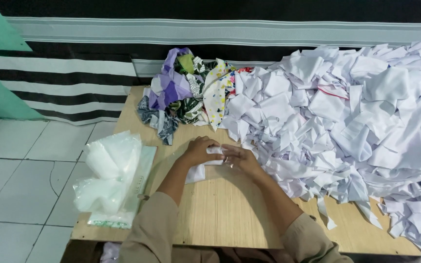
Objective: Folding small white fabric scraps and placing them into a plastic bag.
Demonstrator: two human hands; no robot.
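the left hand (198, 151) is curled over a small white cloth piece (201, 168), fingers pinching its upper edge. the piece lies just under and between both hands, seemingly running across from one to the other. the right hand (239, 158) grips its other end, with the white scrap heap (356, 126) just beyond.

**Looks like a small home sewing workshop**

Pretty sure this is a cottage-type garment setup, not a factory. There's a low wooden counter (220, 214) sitting right on a white tiled floor (20, 165), a huge heap of white fabric offcuts (347, 122), a smaller bunch of printed scraps (183, 92), and a stack of clear plastic bags (110, 175) at the side. Striped cloth (64, 83) hangs along the wall behind.
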